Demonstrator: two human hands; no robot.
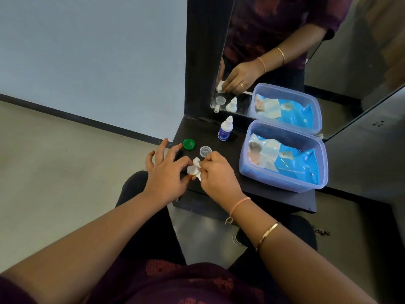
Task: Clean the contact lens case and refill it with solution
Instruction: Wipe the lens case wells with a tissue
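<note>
A person seated at a small black shelf (232, 143) wipes a contact lens case (191, 170) near the shelf's front left corner. The left hand (166, 173) pinches the translucent case between thumb and forefinger, its other fingers spread wide. The right hand (217, 174) grips a crumpled white tissue (197, 163) in its fingertips and presses it into the case. Just beyond the hands lie a green cap (188, 143) and, to its right, a clear cap (205, 150). Farther back stands a white solution bottle (225, 129), upright and capless. On the right of the shelf sits a blue-tinted plastic tub (282, 184) holding a blue pack of wipes (293, 160). A mirror (328, 62) behind reflects the scene.
</note>
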